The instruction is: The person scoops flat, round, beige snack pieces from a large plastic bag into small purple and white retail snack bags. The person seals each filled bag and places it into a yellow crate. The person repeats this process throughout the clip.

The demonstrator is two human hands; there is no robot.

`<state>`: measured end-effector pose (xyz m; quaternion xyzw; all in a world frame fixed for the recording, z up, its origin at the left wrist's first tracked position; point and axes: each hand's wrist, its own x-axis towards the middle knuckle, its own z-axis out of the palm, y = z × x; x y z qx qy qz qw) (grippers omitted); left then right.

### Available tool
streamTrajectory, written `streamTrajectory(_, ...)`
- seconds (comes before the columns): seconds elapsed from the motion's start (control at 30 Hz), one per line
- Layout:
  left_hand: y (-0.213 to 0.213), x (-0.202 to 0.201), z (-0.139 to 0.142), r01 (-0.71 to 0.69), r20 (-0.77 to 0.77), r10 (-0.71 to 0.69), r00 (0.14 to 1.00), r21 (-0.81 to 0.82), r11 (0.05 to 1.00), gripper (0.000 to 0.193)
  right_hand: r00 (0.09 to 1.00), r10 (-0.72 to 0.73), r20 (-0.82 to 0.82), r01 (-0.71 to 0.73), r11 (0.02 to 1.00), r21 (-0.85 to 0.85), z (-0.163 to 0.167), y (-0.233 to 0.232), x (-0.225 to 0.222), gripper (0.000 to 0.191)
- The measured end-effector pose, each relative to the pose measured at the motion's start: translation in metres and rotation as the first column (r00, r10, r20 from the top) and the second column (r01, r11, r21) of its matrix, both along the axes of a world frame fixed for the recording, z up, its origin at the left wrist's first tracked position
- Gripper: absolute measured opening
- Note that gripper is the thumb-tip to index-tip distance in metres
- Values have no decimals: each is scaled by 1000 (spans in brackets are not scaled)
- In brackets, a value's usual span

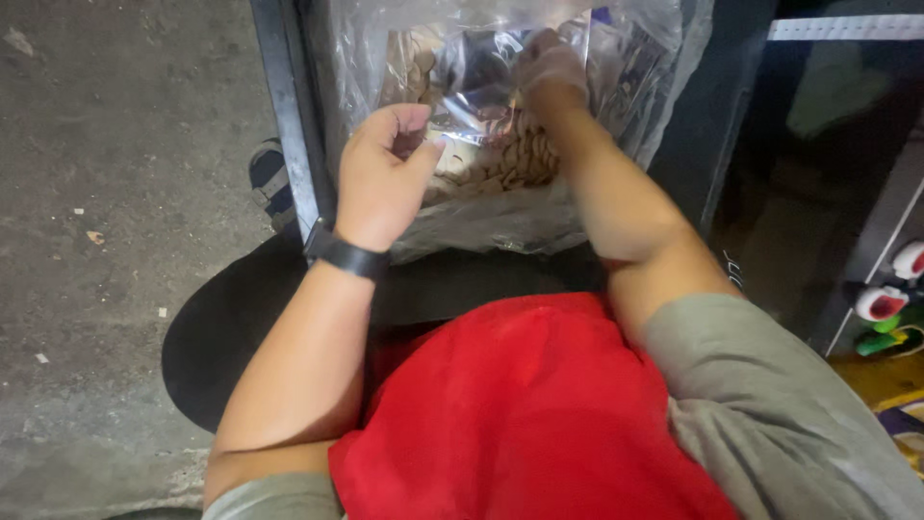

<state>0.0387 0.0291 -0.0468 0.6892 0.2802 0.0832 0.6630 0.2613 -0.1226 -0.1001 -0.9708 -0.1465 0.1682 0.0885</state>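
- Clear plastic bag (500,207), the landmark here, stands open-mouthed against a dark metal frame (289,144), above the person's lap and red cloth (520,414).
- Left hand (383,178) sits at the bag's near-left rim, thumb and fingers pinched on the film; its grip is clenched on the bag's edge.
- Right hand (551,72) is inside the bag, seen through the film above the brown pieces (515,159); whether its grip is closed on anything cannot be told.
- Judgement: good handling keeps the pinched rim taut and high, so the mouth stays open and the inner hand works freely without dragging film.
- Black wristband (346,255) lies below the bag, on the left wrist.
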Motion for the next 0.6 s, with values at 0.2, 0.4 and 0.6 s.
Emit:
streamTrajectory(0.2, -11, 8, -27, 18, -200, -45, 979, -135, 991, 45, 416, -463, -783, 901, 324, 287, 44, -32, -29, 26)
streamTrajectory(0.4, -17, 10, -4, -22, -75, -1, 997, -302, 953, 23, 510, -240, -826, 781, 532, 328, 75, -64, -83, 30)
streamTrajectory(0.6, -25, 2, 35, 80, 93, -58, 994, -252, 964, 18, 980, 106, -166, 56, 661, 749, 111, -54, -115, 22)
